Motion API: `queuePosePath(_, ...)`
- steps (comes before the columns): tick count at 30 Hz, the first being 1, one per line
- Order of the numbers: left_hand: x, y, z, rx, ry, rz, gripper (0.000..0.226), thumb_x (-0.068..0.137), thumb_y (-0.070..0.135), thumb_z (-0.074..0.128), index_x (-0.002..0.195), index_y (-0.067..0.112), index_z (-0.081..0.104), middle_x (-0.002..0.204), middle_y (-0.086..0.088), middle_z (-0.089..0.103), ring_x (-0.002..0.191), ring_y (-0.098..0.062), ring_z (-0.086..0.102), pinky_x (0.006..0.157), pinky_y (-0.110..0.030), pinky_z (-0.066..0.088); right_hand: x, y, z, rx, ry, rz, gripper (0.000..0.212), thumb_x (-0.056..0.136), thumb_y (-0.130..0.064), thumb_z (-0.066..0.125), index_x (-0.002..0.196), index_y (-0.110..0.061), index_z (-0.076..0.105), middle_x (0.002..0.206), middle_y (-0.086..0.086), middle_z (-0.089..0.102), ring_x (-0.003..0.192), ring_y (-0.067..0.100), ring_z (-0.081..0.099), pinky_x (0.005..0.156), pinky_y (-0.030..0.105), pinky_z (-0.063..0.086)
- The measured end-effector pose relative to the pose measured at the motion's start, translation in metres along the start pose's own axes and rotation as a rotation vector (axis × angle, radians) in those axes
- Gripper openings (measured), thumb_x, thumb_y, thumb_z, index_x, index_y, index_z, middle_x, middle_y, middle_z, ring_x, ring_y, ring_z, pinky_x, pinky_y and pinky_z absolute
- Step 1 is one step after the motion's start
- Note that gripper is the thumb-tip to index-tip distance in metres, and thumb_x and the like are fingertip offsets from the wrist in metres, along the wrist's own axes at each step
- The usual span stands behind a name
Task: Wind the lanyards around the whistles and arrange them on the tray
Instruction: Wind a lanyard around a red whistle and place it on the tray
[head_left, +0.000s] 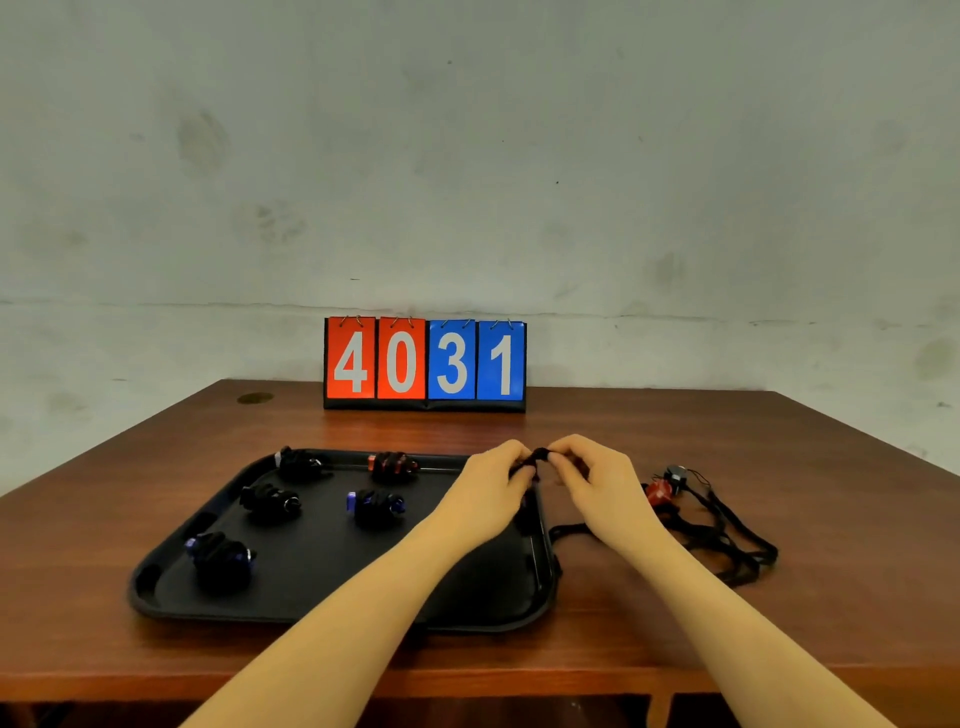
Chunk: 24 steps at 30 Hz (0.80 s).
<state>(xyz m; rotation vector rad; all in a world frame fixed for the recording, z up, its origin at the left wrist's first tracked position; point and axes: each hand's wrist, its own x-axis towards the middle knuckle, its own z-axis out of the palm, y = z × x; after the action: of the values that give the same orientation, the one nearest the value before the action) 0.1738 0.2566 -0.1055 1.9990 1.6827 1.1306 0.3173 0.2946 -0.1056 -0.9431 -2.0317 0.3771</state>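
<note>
Hands, the left hand (493, 480) and right hand (587, 475), both pinch one black-wrapped whistle (537, 460) above the tray (332, 597) holding five wound whistles.

A bare, plain room set up for a staged tabletop exercise, not a home: a stained, unpainted grey wall (467, 156), a brown wooden table (675, 441) against it, and a flip scoreboard (425, 364) reading 4031 at the far edge.

Single head-mounted wide-angle view. It faces forward and slightly down across the table (675, 644) toward the wall (467, 156); forearms enter from the bottom edge. The tray (332, 613) lies near.
</note>
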Motion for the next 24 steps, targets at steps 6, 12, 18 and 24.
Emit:
queuePosePath(6,-0.007,0.006,-0.024,0.018,0.151,0.013,0.01,0.095,0.018,0.046,0.097,0.017,0.055,0.079,0.009,0.054,0.063,-0.002,0.049,0.055,-0.01,0.036,-0.001,-0.017,0.0,0.029,-0.051,0.002,0.013,0.092,-0.019,0.053,0.099,-0.021,0.064,0.078,-0.015,0.06,0.074,-0.003,0.055,0.065,0.009,0.038)
queuePosePath(12,-0.018,0.007,-0.053,0.001,0.291,-0.037,0.01,0.095,0.016,0.046,0.096,0.016,0.055,0.073,0.006,0.053,0.059,-0.005,0.047,0.058,-0.017,0.037,-0.004,-0.02,0.002,-0.228,-0.041,-0.02,0.017,0.089,-0.03,0.057,0.098,-0.02,0.068,0.085,-0.009,0.046,0.084,0.008,0.042,0.068,0.018,0.034)
queuePosePath(18,-0.031,0.0,-0.072,0.036,0.292,-0.061,0.01,0.09,0.02,0.051,0.081,0.02,0.055,0.07,0.001,0.057,0.06,-0.009,0.05,0.065,-0.029,0.049,0.003,-0.033,0.005,-0.039,-0.033,0.154,0.014,0.089,-0.023,0.058,0.093,-0.018,0.07,0.067,-0.015,0.058,0.064,0.001,0.052,0.06,0.013,0.04)
queuePosePath(24,-0.041,-0.001,-0.075,0.139,0.112,-0.058,0.008,0.089,0.02,0.051,0.086,0.019,0.059,0.082,0.007,0.058,0.072,-0.008,0.055,0.071,-0.026,0.049,0.011,-0.053,0.013,0.392,0.039,0.343,0.03,0.089,0.0,0.042,0.093,-0.013,0.069,0.093,0.003,0.069,0.088,0.012,0.064,0.082,0.027,0.052)
